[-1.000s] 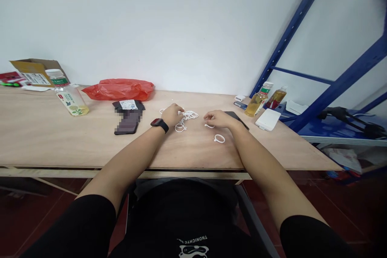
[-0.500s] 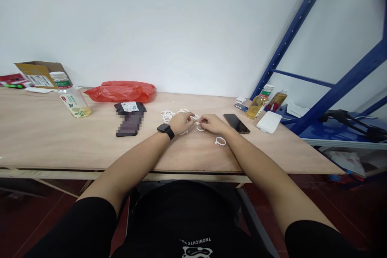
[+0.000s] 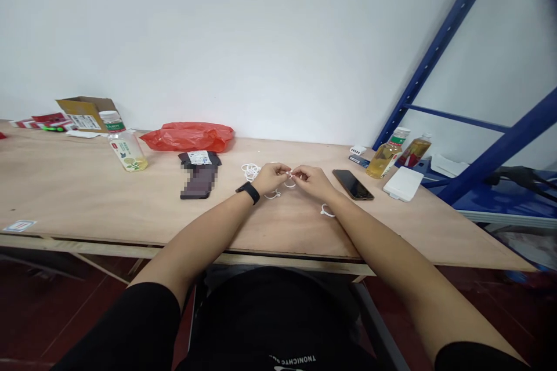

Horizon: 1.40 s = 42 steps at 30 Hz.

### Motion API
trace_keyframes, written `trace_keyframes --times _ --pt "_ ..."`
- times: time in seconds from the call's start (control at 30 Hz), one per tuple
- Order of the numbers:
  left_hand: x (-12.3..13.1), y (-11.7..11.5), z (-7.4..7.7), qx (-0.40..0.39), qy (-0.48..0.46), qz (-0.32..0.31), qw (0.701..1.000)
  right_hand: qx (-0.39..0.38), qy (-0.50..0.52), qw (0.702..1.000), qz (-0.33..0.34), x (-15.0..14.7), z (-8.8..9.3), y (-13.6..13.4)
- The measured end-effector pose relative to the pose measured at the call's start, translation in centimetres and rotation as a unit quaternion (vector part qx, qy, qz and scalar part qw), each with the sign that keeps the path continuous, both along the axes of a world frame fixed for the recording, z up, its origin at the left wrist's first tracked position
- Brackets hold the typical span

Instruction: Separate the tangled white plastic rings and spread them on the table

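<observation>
A thin white ring (image 3: 290,185) hangs between my hands, its top pinched at the fingertips. My left hand (image 3: 272,177), with a black watch (image 3: 248,191) on the wrist, is closed at the ring's left side. From the right, the thumb and fingers of my right hand (image 3: 312,181) grip the same ring; their tips nearly meet the left ones. Behind my left hand lies a tangled pile of white rings (image 3: 251,171). Another loose ring (image 3: 272,194) is beneath that hand, and one more small-knobbed ring (image 3: 327,210) sits by my right forearm, partly covered.
A dark phone (image 3: 353,184), a white case (image 3: 404,184) and drink bottles (image 3: 385,156) are on the right. Leftward are a black packet (image 3: 199,177), a red plastic bag (image 3: 189,137), a bottle (image 3: 126,148) and a cardboard box (image 3: 87,113). A blue metal frame (image 3: 439,52) rises at right.
My hands have come closer together, and my left fingertips now meet the right ones at the ring. The whole view has shifted, so the table things appear further right.
</observation>
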<state>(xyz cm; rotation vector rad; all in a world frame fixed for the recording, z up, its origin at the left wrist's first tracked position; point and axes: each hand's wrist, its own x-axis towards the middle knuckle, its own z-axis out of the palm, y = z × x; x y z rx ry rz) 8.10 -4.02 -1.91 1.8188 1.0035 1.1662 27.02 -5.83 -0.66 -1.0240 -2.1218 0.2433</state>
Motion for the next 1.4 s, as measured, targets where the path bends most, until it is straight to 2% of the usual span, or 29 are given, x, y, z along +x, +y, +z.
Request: trace_keyframes --times 0.13,0.37,0.57,0.73,0.97,1.1,1.17,1.23,1.33,1.4 --pt "0.2 0.0 0.1 -0.049 -0.07 -0.005 0.996 -0.014 -0.008 1.0 -0.002 0.1 0.1 0.0" --pt "0.2 -1.2 1.3 -0.07 -0.023 0.012 0.997 -0.04 -0.034 0.998 -0.021 0.0 0.6 -0.2" --pt "0.0 -1.1 1.0 0.02 0.031 0.048 0.998 -0.037 -0.024 0.999 -0.005 -0.1 0.4 -0.1" --pt "-0.6 -1.4 1.3 0.123 0.113 0.042 0.985 -0.041 -0.028 0.999 0.011 -0.2 0.4 -0.2" --pt "-0.6 -1.1 1.3 0.155 0.141 0.085 0.974 -0.034 -0.054 0.998 -0.001 -1.1 0.2 -0.7" --pt "-1.2 -0.7 1.5 0.221 0.178 0.086 0.955 0.0 -0.045 0.999 0.002 -0.5 1.1 -0.2" --pt "-1.8 -0.5 1.8 0.227 0.216 0.12 0.942 -0.041 -0.047 0.998 -0.002 0.9 2.1 0.2" --pt "-2.4 -0.3 1.8 0.207 0.257 0.165 0.93 -0.157 -0.073 0.985 0.019 3.0 3.3 0.3" --pt "-3.1 -0.1 1.6 0.151 0.329 0.181 0.915 -0.323 -0.147 0.932 0.071 6.1 4.9 0.0" --pt "-3.2 0.1 1.3 0.13 0.351 0.18 0.91 -0.364 -0.188 0.91 0.061 7.2 5.3 -0.4"
